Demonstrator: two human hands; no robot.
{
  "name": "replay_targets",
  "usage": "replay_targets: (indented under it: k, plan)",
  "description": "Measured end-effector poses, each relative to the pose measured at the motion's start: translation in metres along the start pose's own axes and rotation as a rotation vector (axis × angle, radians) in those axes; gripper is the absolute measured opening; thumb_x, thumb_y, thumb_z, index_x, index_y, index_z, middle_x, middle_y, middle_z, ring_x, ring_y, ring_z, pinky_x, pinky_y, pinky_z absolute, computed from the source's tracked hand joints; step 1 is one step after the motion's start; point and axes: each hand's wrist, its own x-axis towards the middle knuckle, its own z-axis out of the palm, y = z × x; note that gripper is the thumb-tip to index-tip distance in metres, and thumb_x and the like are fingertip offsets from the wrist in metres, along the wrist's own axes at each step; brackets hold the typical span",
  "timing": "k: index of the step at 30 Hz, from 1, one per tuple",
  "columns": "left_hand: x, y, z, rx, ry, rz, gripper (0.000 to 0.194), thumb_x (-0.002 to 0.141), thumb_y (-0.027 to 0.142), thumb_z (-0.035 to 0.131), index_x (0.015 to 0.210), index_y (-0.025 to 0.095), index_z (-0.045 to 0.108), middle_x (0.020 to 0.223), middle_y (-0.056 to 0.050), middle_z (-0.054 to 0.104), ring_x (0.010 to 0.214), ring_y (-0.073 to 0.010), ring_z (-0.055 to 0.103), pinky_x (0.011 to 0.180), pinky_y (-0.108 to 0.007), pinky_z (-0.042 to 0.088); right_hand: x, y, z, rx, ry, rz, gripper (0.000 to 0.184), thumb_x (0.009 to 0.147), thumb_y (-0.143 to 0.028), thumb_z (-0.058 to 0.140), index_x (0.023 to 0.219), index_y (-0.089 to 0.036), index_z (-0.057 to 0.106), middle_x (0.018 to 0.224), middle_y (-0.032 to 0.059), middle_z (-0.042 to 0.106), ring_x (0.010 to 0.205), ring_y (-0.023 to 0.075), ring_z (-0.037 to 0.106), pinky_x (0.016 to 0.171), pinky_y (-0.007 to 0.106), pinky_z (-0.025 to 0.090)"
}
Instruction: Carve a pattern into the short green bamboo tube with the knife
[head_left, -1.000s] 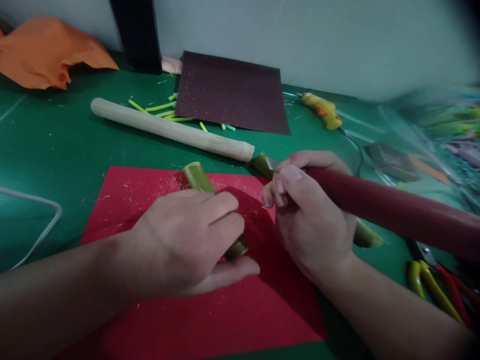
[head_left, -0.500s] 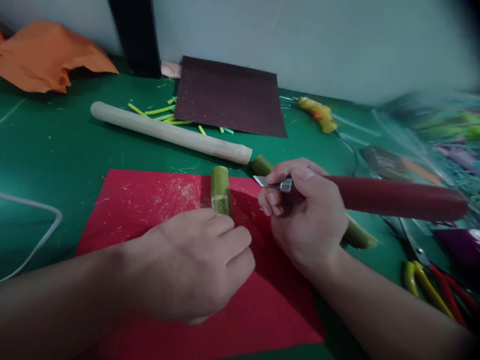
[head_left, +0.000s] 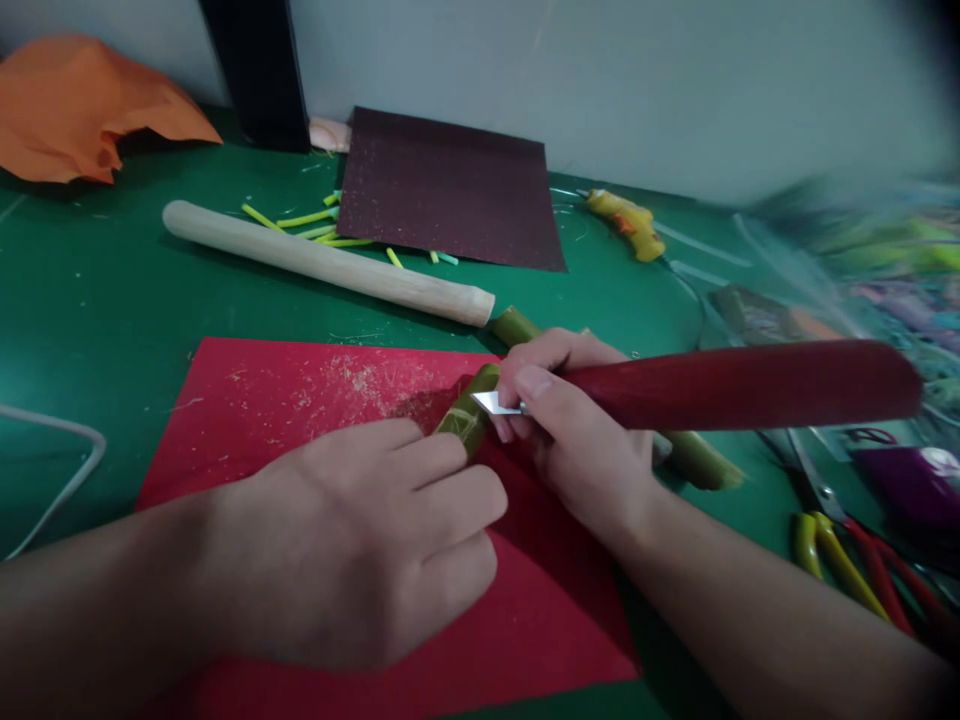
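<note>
My left hand is closed over a short green bamboo piece and holds it down on a red paper sheet. My right hand grips a knife with a long dark red handle. Its small metal blade touches the exposed end of the bamboo piece. Sawdust and shavings lie scattered on the red sheet. A second green bamboo piece lies behind my right hand, partly hidden by it.
A pale wooden rod lies across the green mat, with green strips and a dark sandpaper sheet behind it. A yellow glue gun, orange paper, pliers at right, a white cable at left.
The bamboo piece has turned from pointing away to tilting right. My right hand has brought the blade leftward and down onto its end. My left hand stayed on the piece.
</note>
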Motion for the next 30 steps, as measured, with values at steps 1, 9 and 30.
replay_targets:
  k: [1, 9, 30]
  plan:
    - [-0.001, 0.000, 0.000, -0.001, 0.025, -0.035, 0.021, 0.091, 0.011, 0.053, 0.074, 0.020, 0.063, 0.078, -0.002, 0.064, 0.067, -0.0185, 0.049, 0.059, -0.036, 0.039, 0.001, 0.000, 0.000, -0.003, 0.000, 0.008, 0.023, 0.089, -0.024, 0.064, 0.066, -0.026, 0.065, 0.052, -0.0046, 0.050, 0.050, 0.0117, 0.048, 0.047, 0.028, 0.037]
    - [-0.006, -0.003, 0.000, 0.077, 0.076, -0.361, 0.031, 0.089, 0.042, 0.059, 0.068, 0.023, 0.049, 0.054, 0.001, 0.053, 0.045, -0.0147, 0.043, 0.044, -0.031, 0.029, 0.002, -0.011, 0.000, -0.146, -0.031, 0.000, 0.021, 0.084, -0.021, 0.062, 0.063, -0.025, 0.062, 0.052, -0.0054, 0.055, 0.047, 0.0104, 0.047, 0.049, 0.028, 0.041]
    - [-0.001, 0.001, 0.004, 0.008, 0.060, -0.579, 0.014, 0.085, 0.029, 0.062, 0.091, 0.023, 0.050, 0.080, -0.003, 0.061, 0.053, -0.0169, 0.053, 0.044, -0.028, 0.034, 0.003, -0.025, 0.003, -0.222, -0.139, -0.054, 0.024, 0.083, -0.025, 0.064, 0.059, -0.023, 0.063, 0.058, -0.0023, 0.064, 0.050, 0.0102, 0.056, 0.046, 0.024, 0.044]
